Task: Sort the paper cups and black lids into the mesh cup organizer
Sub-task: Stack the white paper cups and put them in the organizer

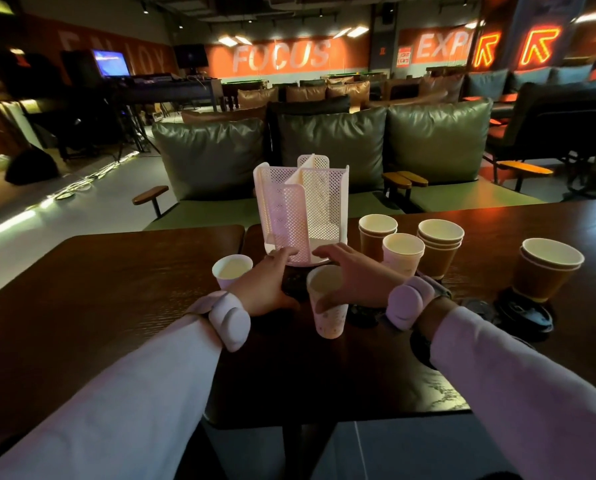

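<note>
Obs: organizer (303,206) is standing upright near the far edge of the table (116,289), just beyond both hands. L hand (267,284) is reaching in w/ fingers straight, tips lying on the round base rim. R hand (353,271) is doing likewise, fingers straight toward the base, gripping nothing (contact on this side unclear). White cup (326,299) is standing between the two hands, mouth up.

Step, as judged: squaring up or turning the organizer before loading. To do it well: pushing low at the base, evenly from both sides, so the tall frame isn't tipping; steering wrists clear of the white cup.

Orientation: long axis is running vertical, slots opening upward, dividers fanning from the centre. Brown stacks (440,247) and black lid (528,315) are sitting to the R, apart from it.
</note>
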`<state>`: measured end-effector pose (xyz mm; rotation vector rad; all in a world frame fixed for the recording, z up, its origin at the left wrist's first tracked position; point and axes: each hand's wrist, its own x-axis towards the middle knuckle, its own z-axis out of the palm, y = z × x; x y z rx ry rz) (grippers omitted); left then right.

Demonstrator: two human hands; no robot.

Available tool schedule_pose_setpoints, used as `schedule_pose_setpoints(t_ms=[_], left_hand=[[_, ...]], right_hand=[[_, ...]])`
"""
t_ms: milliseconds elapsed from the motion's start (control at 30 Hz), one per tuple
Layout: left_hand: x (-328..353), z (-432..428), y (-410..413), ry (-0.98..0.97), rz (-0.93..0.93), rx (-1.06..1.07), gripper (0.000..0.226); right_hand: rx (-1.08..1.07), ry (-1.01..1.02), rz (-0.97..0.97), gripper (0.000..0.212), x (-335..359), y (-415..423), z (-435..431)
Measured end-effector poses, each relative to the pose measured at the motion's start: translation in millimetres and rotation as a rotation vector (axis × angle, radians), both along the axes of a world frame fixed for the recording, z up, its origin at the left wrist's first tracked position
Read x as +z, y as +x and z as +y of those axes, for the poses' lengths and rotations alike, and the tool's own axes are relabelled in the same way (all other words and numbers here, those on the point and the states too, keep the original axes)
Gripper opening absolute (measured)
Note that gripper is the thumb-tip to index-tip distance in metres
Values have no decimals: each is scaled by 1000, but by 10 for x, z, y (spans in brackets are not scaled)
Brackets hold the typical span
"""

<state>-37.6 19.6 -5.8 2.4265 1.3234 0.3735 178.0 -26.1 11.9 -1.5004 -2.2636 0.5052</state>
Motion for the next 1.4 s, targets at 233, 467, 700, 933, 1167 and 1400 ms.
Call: schedule_pose_setpoints(t_ms=[233,467,700,933,1167,1400], left_hand=[[26,110,-355,151,243,234,88],[-234,227,-576,167,369,495,97],[-348,414,-580,49,306,536,88],[-432,460,-430,149,207,613,67],[-108,425,-349,213,63,393,76],[470,126,-120,251,-119,252,79]], right_hand=[[-21,-79,-57,95,-179,-78,-21],[-18,2,-95,81,-343,-148,19],[-15,65,-169,78,-421,-187,92],[5,75,-168,76,-416,-198,118],[-4,57,-174,82,-387,-190,91],[-26,3,-178,106,-211,-153,-3]])
